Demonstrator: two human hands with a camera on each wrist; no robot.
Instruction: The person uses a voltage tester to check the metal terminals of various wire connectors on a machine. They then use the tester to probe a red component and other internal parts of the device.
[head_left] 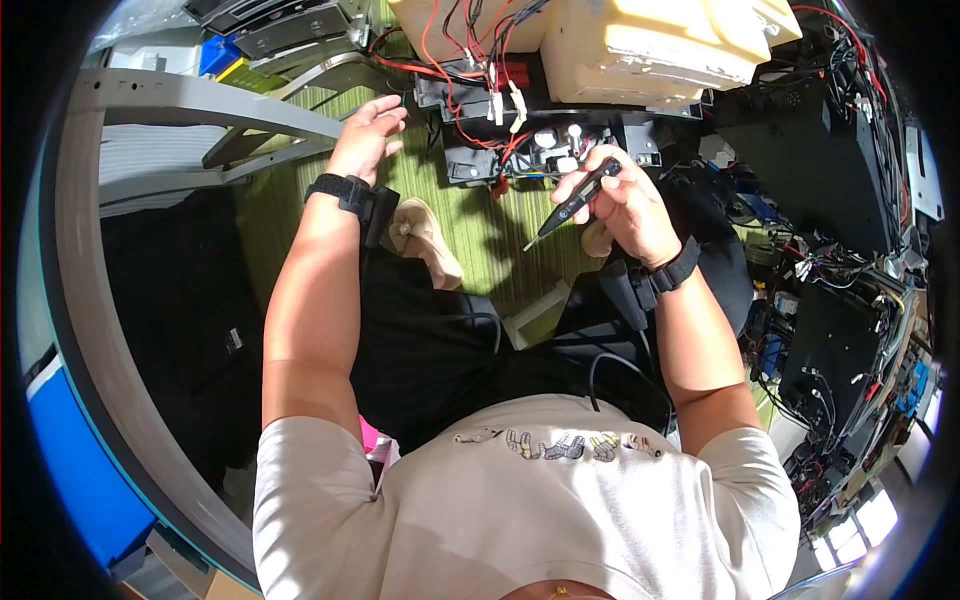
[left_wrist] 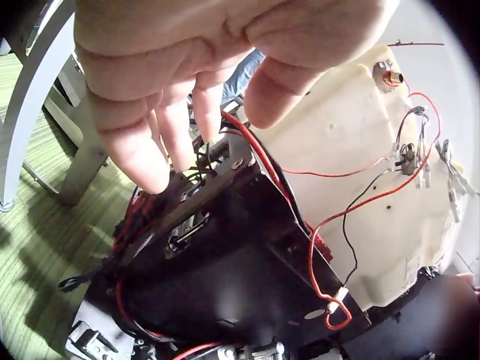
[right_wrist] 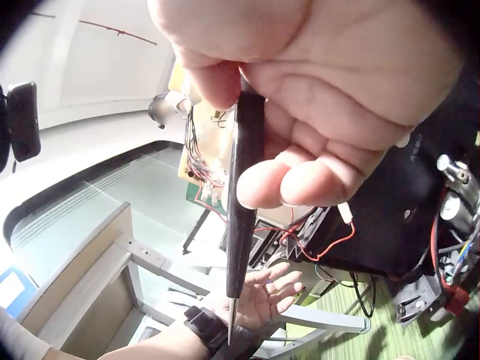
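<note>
A slim black screwdriver (head_left: 572,207) with a thin metal shaft is held between the thumb and fingers of my right hand (head_left: 628,205), its tip pointing down and to the left. In the right wrist view the screwdriver (right_wrist: 244,187) crosses the palm side of the fingers. My left hand (head_left: 368,138) holds nothing, its fingers loosely bent beside the black housing (head_left: 432,95). The left wrist view has this housing (left_wrist: 232,255) below the fingers, with red and black wires (left_wrist: 330,217) running over it and a cream plastic body (left_wrist: 330,135) behind.
A grey metal frame (head_left: 200,95) stands on the left. Black equipment with tangled cables (head_left: 890,270) fills the right side. Below the cream body sits a black part with connectors and wires (head_left: 545,160). Green striped flooring (head_left: 490,240) and a shoe (head_left: 425,243) show between the arms.
</note>
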